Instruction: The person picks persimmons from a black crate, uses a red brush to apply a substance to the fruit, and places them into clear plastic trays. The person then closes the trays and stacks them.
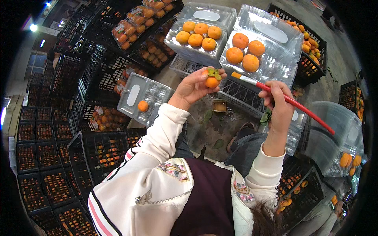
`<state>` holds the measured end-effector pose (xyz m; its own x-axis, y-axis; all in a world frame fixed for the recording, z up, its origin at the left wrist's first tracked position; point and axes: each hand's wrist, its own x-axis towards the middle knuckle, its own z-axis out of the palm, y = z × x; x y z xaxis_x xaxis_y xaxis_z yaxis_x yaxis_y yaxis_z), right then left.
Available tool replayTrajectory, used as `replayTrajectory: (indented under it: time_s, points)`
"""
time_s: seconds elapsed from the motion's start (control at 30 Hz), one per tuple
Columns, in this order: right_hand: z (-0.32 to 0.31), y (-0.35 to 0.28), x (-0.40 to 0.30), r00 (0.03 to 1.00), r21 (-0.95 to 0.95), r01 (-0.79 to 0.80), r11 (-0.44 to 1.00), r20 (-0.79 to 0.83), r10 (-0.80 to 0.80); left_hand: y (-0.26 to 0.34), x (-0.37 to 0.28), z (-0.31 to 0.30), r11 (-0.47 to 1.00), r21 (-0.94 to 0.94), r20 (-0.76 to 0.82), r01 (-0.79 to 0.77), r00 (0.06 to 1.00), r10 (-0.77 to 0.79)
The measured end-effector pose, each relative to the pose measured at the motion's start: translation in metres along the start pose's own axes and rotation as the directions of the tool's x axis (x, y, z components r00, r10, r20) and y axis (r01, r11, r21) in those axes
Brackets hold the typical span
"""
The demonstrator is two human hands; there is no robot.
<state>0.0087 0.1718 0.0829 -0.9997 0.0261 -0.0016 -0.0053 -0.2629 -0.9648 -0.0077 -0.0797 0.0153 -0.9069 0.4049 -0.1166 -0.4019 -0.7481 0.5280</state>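
Note:
My left hand (193,87) holds an orange persimmon (212,82) with its green calyx turned up. In my right hand (277,101) is a paintbrush (304,110) with a red handle, its tan bristles pointing left, apart from the fruit. Beyond the hands, a stack of clear plastic clamshell trays (265,65) carries several persimmons (251,62) in its top tray. Left of it, another clamshell stack (192,54) has several persimmons (195,39) on top. One persimmon (143,106) sits in an open clamshell (133,94) by my left forearm.
Black plastic crates (100,147) of persimmons are stacked along the left. A crate of loose fruit (313,69) stands at the back right. On the floor between my legs lie a small square container (219,105) and leaves (218,144). Further clamshells (333,141) are at the right, near another person's leg (316,221).

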Motion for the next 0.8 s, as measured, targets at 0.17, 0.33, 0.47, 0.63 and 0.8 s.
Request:
replayTrajectory:
  time_s: [0.17,0.33,0.47,0.63,0.8]
  points:
    - [0.011,0.0,-0.005,0.997,-0.051,-0.01,0.999,0.069,0.013,-0.004,-0.001,0.009,0.989,0.143,0.083,0.023,0.996,-0.035]
    - [0.018,0.001,-0.007,0.992,-0.142,0.03,0.989,0.126,-0.012,-0.007,0.002,0.019,0.983,0.183,0.127,0.032,0.99,-0.056]
    - [0.004,0.001,-0.004,0.998,-0.134,0.06,0.989,0.009,-0.059,-0.009,0.005,0.017,0.988,0.142,0.118,0.052,0.991,-0.069]
    - [0.005,-0.002,-0.004,0.998,-0.1,0.049,0.994,-0.029,-0.052,-0.012,0.011,0.033,0.978,0.202,0.087,0.055,0.993,-0.074]
    - [-0.007,-0.001,0.001,1.0,-0.075,-0.001,0.997,-0.019,-0.001,0.0,0.021,0.038,0.978,0.19,0.099,0.081,0.99,-0.101]
